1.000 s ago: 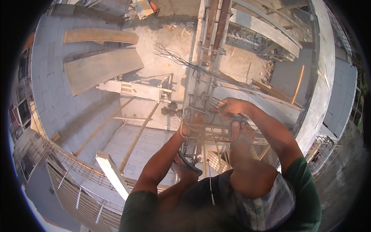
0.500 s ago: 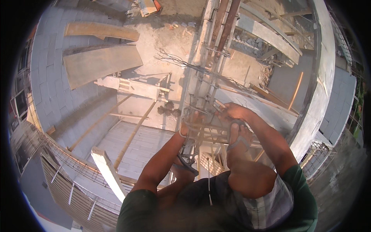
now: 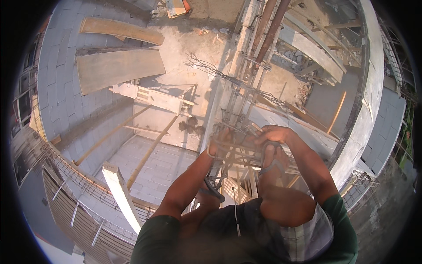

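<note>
A rebar cage [image 3: 239, 147] with bent steel stirrups lies below me, hazy at its middle. My left hand [image 3: 220, 137] is on its left side, fingers closed around a bar; they are blurred in part. On the cage's right side, my right hand [image 3: 273, 134] has its fingers curled in, with a short pale stick-like piece [image 3: 257, 127] poking out of the grip; its other end is hidden. Just beyond the hands, a bundle of thin tie wire [image 3: 233, 80] lies across the bars. My sandalled right foot [image 3: 273, 160] stands beside my right hand.
Brown pipes [image 3: 270, 31] run away along the beam. Far below, on the left, are a block wall [image 3: 57, 83], a plywood sheet [image 3: 121, 68] and bamboo poles [image 3: 151, 152]. A white post [image 3: 116, 185] rises at lower left. A pale concrete ledge [image 3: 371, 97] curves along the right.
The view has shifted slightly, so the far beam and wire bundle appear farther right. My right hand has moved a little right and down in the picture; my left hand stays on the cage.
</note>
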### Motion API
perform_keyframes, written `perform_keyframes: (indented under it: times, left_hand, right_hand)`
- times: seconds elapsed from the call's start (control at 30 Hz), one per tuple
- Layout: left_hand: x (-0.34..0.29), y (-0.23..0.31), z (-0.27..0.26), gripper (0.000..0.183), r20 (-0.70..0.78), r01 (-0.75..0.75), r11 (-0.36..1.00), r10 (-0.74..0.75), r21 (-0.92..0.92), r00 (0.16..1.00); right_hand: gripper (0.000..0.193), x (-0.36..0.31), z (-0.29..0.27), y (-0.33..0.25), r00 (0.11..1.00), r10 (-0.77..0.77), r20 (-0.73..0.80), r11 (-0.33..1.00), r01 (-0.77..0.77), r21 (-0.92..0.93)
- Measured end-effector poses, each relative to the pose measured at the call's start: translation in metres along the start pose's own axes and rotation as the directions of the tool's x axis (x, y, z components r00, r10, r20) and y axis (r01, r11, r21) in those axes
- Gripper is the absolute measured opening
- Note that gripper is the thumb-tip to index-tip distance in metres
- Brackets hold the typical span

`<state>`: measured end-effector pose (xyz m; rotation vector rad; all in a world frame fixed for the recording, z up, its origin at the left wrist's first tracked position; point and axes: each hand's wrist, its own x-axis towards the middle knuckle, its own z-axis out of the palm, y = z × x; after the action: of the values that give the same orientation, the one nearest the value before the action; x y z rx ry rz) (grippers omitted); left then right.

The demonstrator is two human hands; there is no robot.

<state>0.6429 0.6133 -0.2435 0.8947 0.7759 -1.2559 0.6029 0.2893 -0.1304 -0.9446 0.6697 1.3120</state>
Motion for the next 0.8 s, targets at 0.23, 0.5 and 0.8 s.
perform_keyframes:
  times: [0.23,0.5,0.8]
  left_hand:
    - [-0.009,0.013,0.012,0.029,0.086,-0.009,0.999,0.005,0.04,0.996]
    - [0.023,-0.014,-0.029,0.028,0.143,0.061,0.996,-0.051,-0.067,0.988]
    - [0.021,-0.016,-0.038,0.036,0.013,-0.063,0.9,0.063,0.432,0.998]
  right_hand:
    - [0.046,0.022,-0.009,0.029,0.897,-0.244,-0.367,0.875,0.041,-0.482]
    - [0.061,-0.019,0.001,-0.005,0.843,-0.447,-0.299,0.47,-0.063,-0.881]
    - [0.071,-0.024,0.006,-0.012,0.85,-0.429,-0.305,0.467,-0.081,-0.881]
